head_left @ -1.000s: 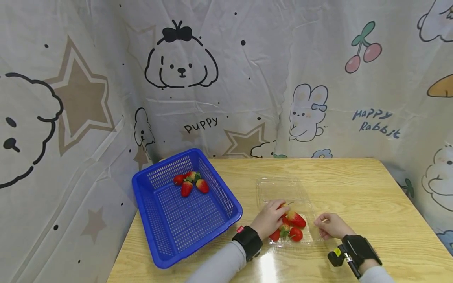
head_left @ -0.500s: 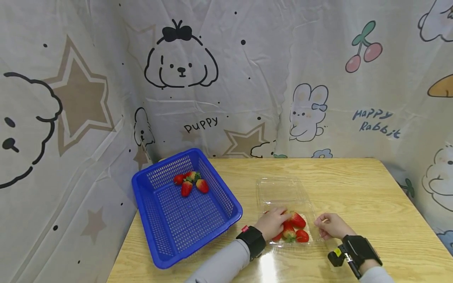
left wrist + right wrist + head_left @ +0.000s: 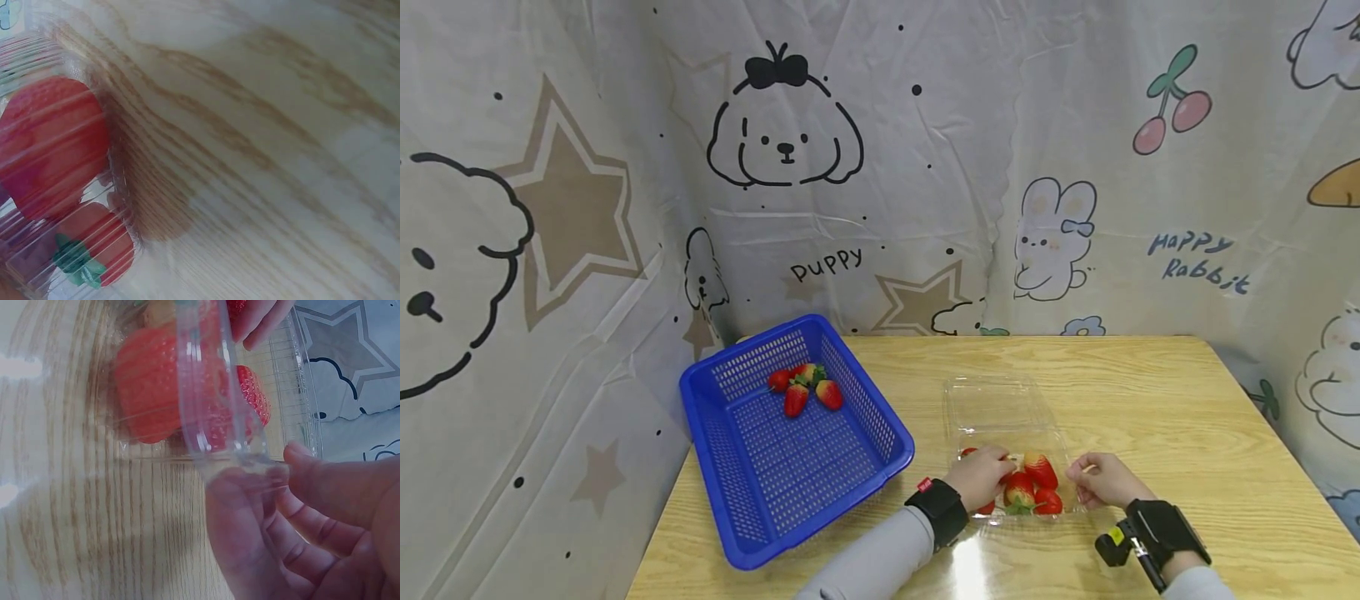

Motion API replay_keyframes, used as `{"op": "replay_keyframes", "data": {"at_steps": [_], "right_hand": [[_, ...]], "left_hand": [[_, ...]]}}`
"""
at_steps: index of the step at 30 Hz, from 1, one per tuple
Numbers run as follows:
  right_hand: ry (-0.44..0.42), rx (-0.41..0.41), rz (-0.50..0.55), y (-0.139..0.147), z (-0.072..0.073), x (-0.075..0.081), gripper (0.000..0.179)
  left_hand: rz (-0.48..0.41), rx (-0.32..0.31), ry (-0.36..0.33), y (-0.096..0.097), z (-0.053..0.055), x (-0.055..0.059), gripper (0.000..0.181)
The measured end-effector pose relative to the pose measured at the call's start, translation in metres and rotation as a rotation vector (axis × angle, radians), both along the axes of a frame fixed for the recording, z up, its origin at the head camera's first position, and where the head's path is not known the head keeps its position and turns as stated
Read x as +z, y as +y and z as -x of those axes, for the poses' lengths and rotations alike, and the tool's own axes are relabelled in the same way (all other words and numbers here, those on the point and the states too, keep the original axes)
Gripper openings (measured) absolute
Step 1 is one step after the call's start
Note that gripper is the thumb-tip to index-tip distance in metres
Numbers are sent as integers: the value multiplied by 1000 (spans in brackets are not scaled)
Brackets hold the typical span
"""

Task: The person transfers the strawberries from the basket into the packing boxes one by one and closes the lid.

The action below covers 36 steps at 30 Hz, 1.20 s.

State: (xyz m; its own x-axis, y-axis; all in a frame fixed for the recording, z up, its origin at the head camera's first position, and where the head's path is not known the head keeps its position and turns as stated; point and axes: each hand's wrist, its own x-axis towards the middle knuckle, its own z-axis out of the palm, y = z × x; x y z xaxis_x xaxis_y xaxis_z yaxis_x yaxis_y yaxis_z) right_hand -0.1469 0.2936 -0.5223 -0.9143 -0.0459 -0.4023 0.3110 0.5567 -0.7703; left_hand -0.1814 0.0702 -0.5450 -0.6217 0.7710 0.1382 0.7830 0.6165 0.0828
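Observation:
A clear plastic clamshell box (image 3: 1060, 446) lies on the table with its lid (image 3: 992, 404) folded back, away from me. Several red strawberries (image 3: 1019, 490) fill its near half. My left hand (image 3: 979, 477) reaches in from the left, its fingertips touching strawberries; its thumb is hidden, so a grip cannot be made out. Those fingers (image 3: 265, 322) also show against a strawberry in the right wrist view. At the box's right edge my right hand (image 3: 1101, 479) pinches the thin plastic rim (image 3: 272, 475) between thumb and forefinger. Through the plastic wall, the left wrist view shows two strawberries (image 3: 53, 147).
On the left of the wooden table (image 3: 1120, 392) stands a blue mesh basket (image 3: 850, 379), with several strawberries (image 3: 795, 400) at its far end. A printed cloth curtain (image 3: 925, 167) hangs behind the table and along its left and right sides.
My left hand has moved slightly toward me in the box. The strawberries by its fingers have shifted right, and another now shows behind the hand. My right hand stays at the rim.

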Motion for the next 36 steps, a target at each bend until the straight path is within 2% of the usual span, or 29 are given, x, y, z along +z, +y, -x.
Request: {"op": "replay_keyframes", "data": {"at_steps": [8, 14, 18, 23, 26, 30, 33, 36], "right_hand": [[-8, -4, 5, -1, -2, 1, 13], [4, 10, 4, 0, -3, 2, 16], [4, 7, 4, 0, -3, 3, 16], [9, 9, 5, -2, -5, 5, 16], [9, 9, 2, -2, -4, 5, 17], [4, -1, 0, -2, -3, 4, 16], [6, 0, -5, -1, -2, 3, 17], [5, 3, -7, -1, -1, 2, 17]], "left_hand": [[5, -20, -18, -1, -1, 3, 17], [46, -33, -103, -2, 1, 18, 39], [30, -33, -97, -8, 4, 39, 43], [-23, -29, -63, -26, 13, 80, 43], [-41, 14, -13, -43, 22, 104, 45], [-72, 117, 40, -70, 36, 126, 57], [-110, 203, 81, -92, 49, 134, 70], [-169, 300, 130, -115, 63, 131, 76]]}}
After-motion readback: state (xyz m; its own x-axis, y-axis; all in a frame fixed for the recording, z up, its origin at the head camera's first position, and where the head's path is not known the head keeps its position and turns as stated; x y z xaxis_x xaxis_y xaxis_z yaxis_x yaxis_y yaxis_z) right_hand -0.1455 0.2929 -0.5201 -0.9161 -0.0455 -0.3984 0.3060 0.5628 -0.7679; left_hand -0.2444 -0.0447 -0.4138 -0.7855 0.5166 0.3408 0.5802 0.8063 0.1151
